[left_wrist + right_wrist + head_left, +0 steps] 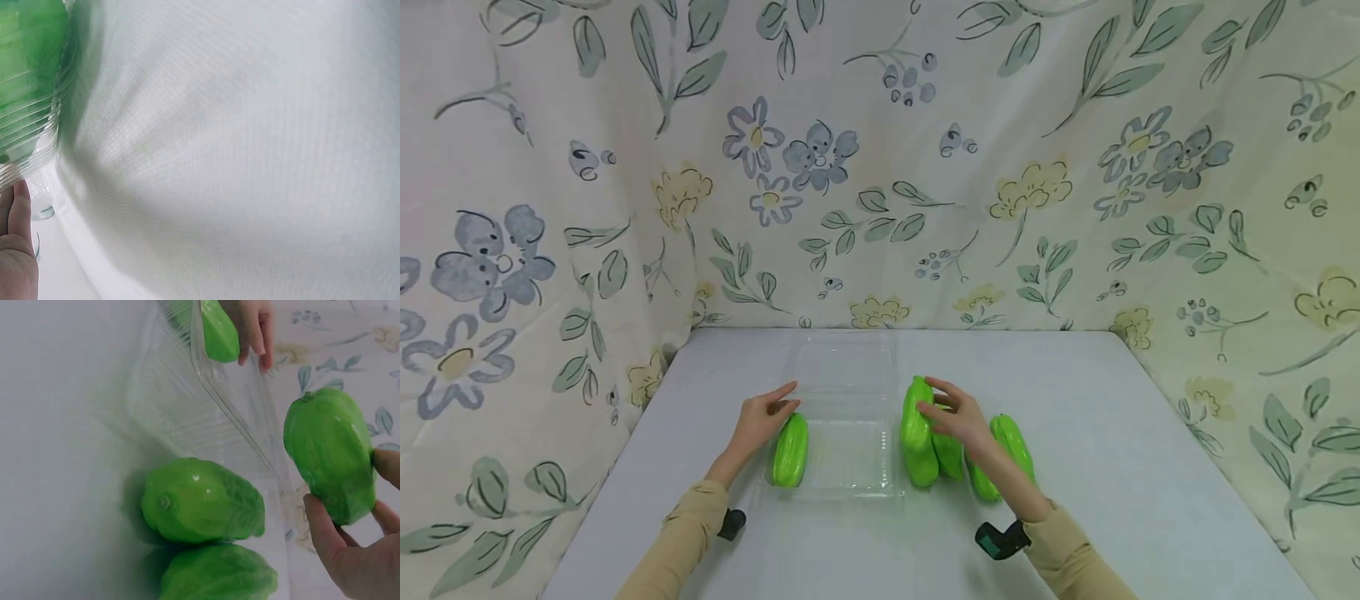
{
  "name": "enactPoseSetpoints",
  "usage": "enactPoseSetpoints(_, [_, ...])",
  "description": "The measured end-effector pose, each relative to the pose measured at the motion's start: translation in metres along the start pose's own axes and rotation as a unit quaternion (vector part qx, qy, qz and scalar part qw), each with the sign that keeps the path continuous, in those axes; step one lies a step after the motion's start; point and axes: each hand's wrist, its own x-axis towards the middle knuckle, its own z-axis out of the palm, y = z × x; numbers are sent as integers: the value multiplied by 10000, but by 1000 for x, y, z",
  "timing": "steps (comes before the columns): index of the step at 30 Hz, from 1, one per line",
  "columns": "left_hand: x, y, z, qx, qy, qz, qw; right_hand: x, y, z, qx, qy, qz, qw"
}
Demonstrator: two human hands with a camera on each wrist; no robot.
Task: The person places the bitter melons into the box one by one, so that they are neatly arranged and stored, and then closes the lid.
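The fingers and thumb of the right hand (961, 415) hold one green fruit (914, 423), raised just to the right of the clear box (852, 457). In the head view its long axis runs almost straight away from the person; in the right wrist view a small nub marks the end farther from the fingers. The left hand (758, 423) has its fingers near together at the box edge; whether they pinch it, I cannot tell. Beside them, a second fruit (790, 457) lies lengthwise inside. More green fruits (1012, 442) rest on the white tabletop (1150, 450), and flowered cloth (880, 171) hangs behind and at both sides.
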Motion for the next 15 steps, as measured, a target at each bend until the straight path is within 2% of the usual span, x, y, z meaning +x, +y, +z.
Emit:
enactPoseSetpoints(5, [0,1,0,-3,18,-64,10000,0,0,10,6,-55,-57,10000])
enactPoseSetpoints(15, [-1,1,0,-16,45,64,10000,5,-1,27,138,-173,-95,9997])
